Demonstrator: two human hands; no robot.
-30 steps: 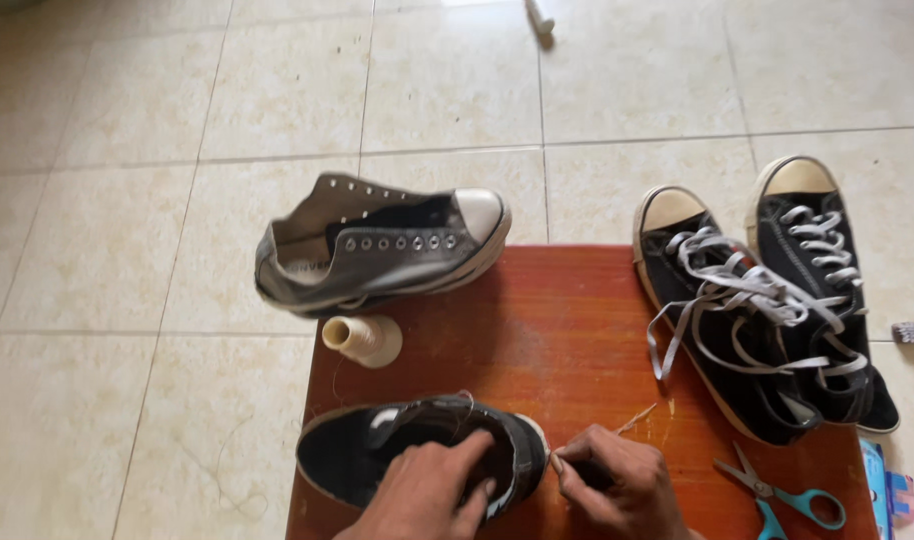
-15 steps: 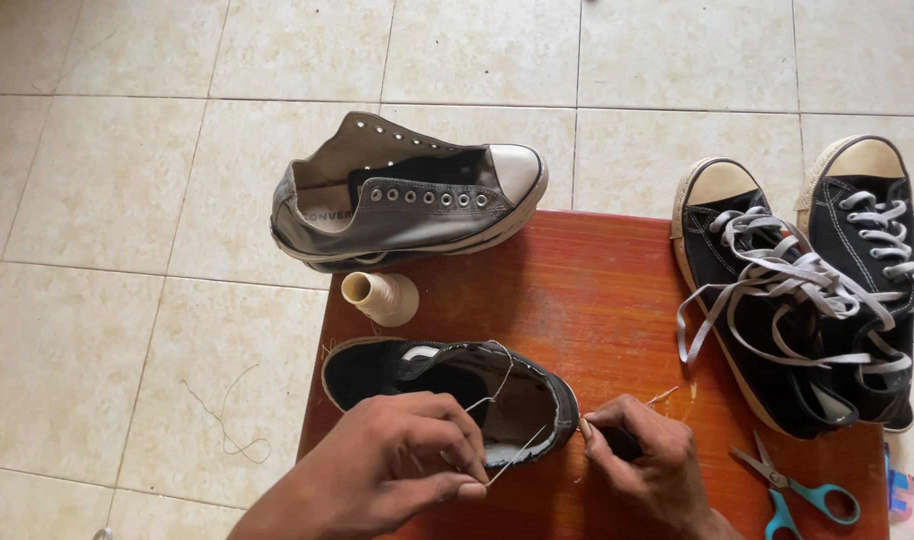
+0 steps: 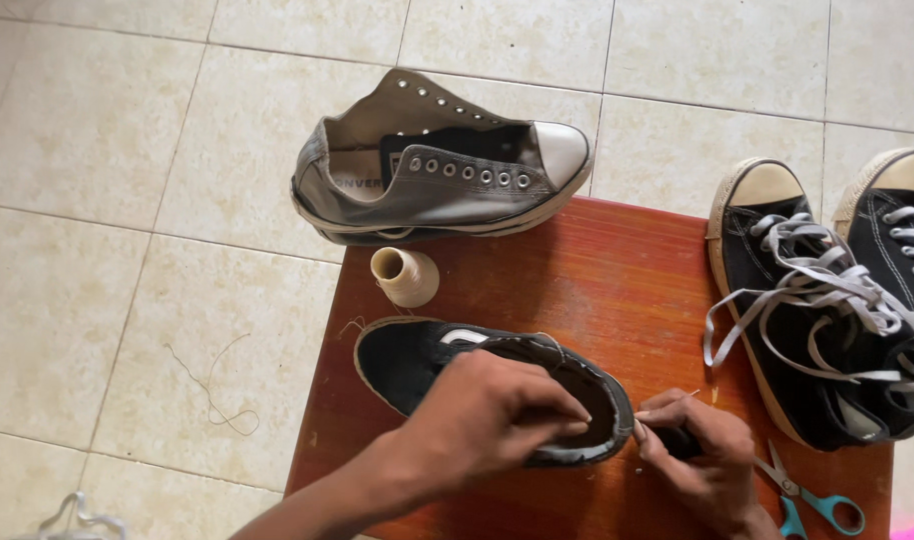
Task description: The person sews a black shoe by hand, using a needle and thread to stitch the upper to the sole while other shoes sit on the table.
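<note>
Four shoes, one thread spool, one pair of scissors, two hands.

Bright, even daylight from above casts soft short shadows; sharp overall, with no glare.

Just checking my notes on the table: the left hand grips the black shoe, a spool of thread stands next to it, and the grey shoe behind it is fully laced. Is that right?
Not quite. The grey shoe has no laces: the head view shows its eyelets empty. The rest holds: the left hand grips the black shoe, and the spool of thread stands next to it on the table.
</note>
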